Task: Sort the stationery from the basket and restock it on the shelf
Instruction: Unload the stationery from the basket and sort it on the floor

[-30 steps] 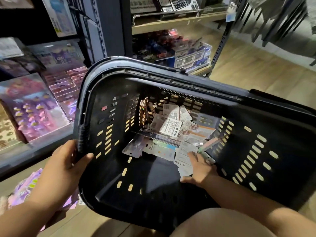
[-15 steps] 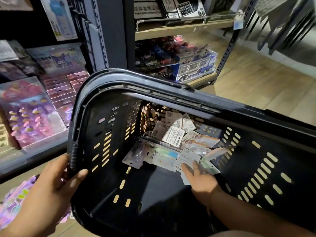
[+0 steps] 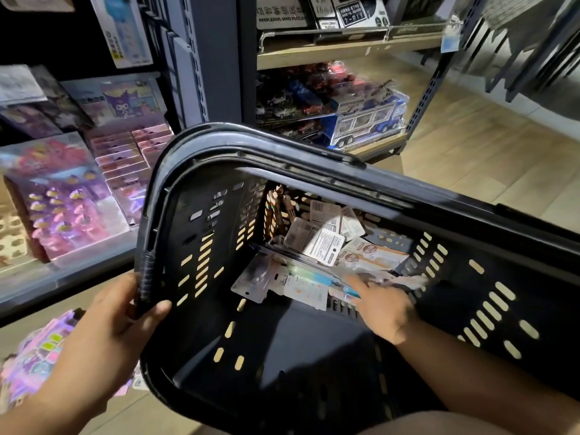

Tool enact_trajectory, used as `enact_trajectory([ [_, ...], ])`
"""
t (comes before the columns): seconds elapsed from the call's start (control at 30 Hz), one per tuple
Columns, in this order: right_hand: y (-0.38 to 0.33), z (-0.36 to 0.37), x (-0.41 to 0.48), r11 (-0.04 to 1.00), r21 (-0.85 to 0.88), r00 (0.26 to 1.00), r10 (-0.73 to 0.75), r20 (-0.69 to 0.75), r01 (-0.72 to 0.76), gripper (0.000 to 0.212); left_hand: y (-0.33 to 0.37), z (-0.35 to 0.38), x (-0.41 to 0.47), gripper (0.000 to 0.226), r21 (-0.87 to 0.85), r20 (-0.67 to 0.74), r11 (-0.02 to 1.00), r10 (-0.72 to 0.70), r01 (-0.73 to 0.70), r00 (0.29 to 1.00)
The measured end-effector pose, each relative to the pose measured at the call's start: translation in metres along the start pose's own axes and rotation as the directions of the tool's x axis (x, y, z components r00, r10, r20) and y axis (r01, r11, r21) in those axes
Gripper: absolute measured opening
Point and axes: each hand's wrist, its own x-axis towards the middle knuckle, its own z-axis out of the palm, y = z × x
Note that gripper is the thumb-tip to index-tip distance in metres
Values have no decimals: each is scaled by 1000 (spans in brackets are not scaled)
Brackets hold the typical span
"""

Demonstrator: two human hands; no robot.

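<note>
Since the frame a second before, the right hand [image 3: 384, 309] had pushed further into the heap, and its forefinger now lay stretched out rather than tucked over the cards. Its fingers [image 3: 353, 281] were smeared by motion. The forefinger pointed straight at the end of a blue pen pack [image 3: 310, 279] and touched the clear wrappers there, but I cannot tell whether the other fingers pinched anything or only rested on the pile. The left hand [image 3: 113, 334] kept its place. It gripped the near-left corner of the black basket [image 3: 201, 277], thumb hooked inside the rim and the remaining fingers wrapped round the outside.

The basket sat tilted towards the camera, its slotted walls letting light through. All the stationery packets [image 3: 323, 243] lay bunched in its far corner: white backing cards with barcodes, brown-and-white carded items just beside them, and flat blister packs nearer the hand. The near half of the basket floor was dark.

To the left stood a shelf [image 3: 62, 277] carrying pink and purple sticker packs [image 3: 62, 208], with more glittery packs [image 3: 34, 365] below. Behind the basket, another rack [image 3: 345, 51] held boxed puzzles [image 3: 351, 11] above and a blue toy truck [image 3: 367, 120] beneath. A wooden floor [image 3: 470, 158] ran off to the right.
</note>
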Motion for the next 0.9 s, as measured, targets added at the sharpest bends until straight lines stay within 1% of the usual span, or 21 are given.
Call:
enact_trajectory([
  [0.03,1,-1,-2,999,40,1000,-13,6,12,83,0,0,-1,26,8,4,1000,4,-4,1000],
  [0.1,0,-6,-5,993,117,999,-31,38,26,69,1,-1,-2,30,40,15,999,14,-15,1000],
  [0.23,-7,-14,-8,974,227,1000,-1,24,-5,54,-2,-5,-4,23,97,36,995,-24,21,999],
  [0.33,-8,-22,-11,934,357,999,19,25,-27,50,0,-8,-5,17,153,61,988,-25,16,998],
  [0.43,-12,-40,-15,835,550,1000,14,3,-13,52,4,-10,-5,18,148,70,989,-6,-4,998],
  [0.53,-20,-63,-22,740,673,999,-40,5,26,54,6,-13,-5,26,129,122,991,-33,17,992],
  [0.6,-27,-84,-28,654,755,996,-87,8,51,52,8,-16,-8,31,102,137,995,-35,21,990],
  [0.63,-28,-95,-31,627,775,993,-122,2,75,50,10,-15,-8,34,94,126,996,-18,6,992],
  [0.67,-31,-107,-33,623,776,986,-167,5,102,49,14,-17,-12,38,98,87,995,1,-10,996],
  [0.7,-34,-121,-36,620,774,976,-216,13,127,46,18,-17,-14,45,122,24,991,45,-47,999],
  [0.77,-41,-151,-42,573,803,954,-301,19,165,37,29,-20,-20,59,160,-84,980,130,-115,988],
  [0.8,-44,-165,-45,541,823,942,-334,22,172,36,36,-22,-22,65,104,-76,987,133,-125,988],
  [0.83,-49,-180,-48,520,836,934,-357,24,177,37,42,-28,-25,71,-6,-25,992,129,-129,991],
  [0.87,-54,-193,-52,498,846,925,-379,16,190,39,45,-33,-27,75,-114,62,987,121,-114,991],
  [0.9,-58,-206,-56,482,852,912,-409,14,203,39,49,-39,-29,80,-185,156,978,123,-94,980],
])
